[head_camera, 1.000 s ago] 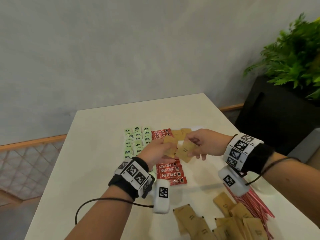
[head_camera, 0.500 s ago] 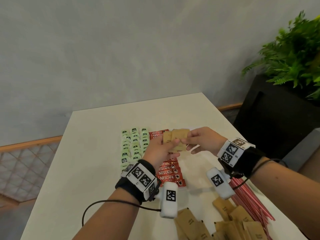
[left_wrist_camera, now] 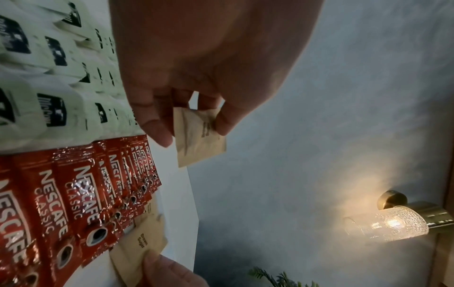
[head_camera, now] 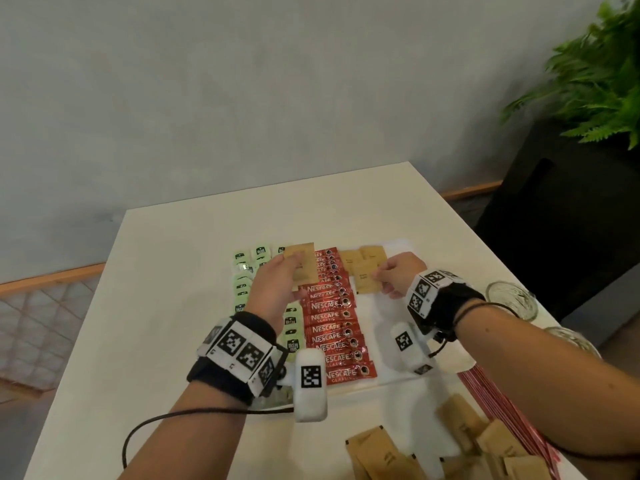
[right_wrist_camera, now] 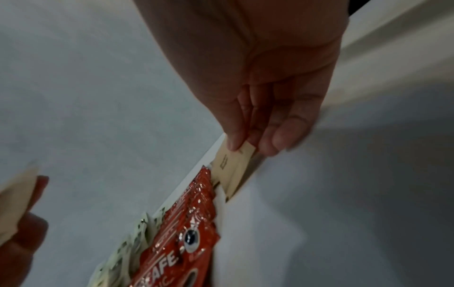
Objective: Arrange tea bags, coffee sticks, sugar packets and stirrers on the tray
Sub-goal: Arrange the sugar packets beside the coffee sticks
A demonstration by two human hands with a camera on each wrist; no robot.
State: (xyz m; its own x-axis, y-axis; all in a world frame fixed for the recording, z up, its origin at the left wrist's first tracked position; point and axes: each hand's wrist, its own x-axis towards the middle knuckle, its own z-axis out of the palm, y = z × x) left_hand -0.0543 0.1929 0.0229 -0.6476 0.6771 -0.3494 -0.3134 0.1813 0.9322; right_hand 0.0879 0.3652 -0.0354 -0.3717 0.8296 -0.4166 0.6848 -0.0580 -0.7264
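Brown sugar packets were pinched in both hands: left hand held one above the coffee sticks, right hand gripped another on the tray, frame centre.

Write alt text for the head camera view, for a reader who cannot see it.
Two hands work over a white tray on a pale table: the left hand holds brown sugar packets above red coffee sticks, while the right hand pinches one packet beside them. Green tea bags fill the tray's left side.

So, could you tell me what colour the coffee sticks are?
Red coffee sticks with white lettering, clearest in the left wrist view.
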